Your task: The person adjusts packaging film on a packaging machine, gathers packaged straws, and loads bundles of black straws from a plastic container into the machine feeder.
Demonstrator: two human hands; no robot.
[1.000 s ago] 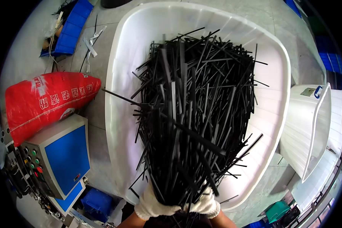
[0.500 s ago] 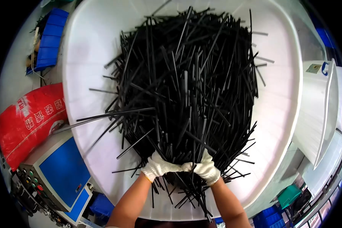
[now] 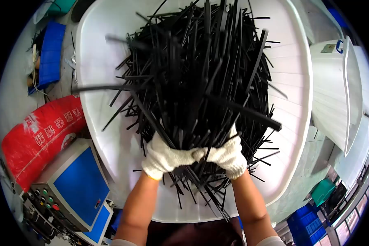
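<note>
Thin black rods [image 3: 201, 82] lie in a large tangled heap inside a big white tub [image 3: 95, 61]. My left hand [image 3: 165, 158], in a white knitted glove, is wrapped round a thick bundle of these rods. On the bundle's other side my right hand [image 3: 226, 156], gloved alike, grips it too. The two thumbs meet across the near side of the bundle. Most fingers are hidden among the rods. Several rod ends stick out below my hands, and others point up and sideways above them.
To the left lie a red sack [image 3: 45, 127] and a grey machine box with a blue panel [image 3: 80, 184]. A blue bin [image 3: 51, 51] stands farther up. On the right are a white container [image 3: 330, 90], a green bin [image 3: 323, 192] and a blue crate [image 3: 305, 225].
Both hands have risen towards the camera with the bundle of rods between them. The rods above them look larger, and the view has shifted a little.
</note>
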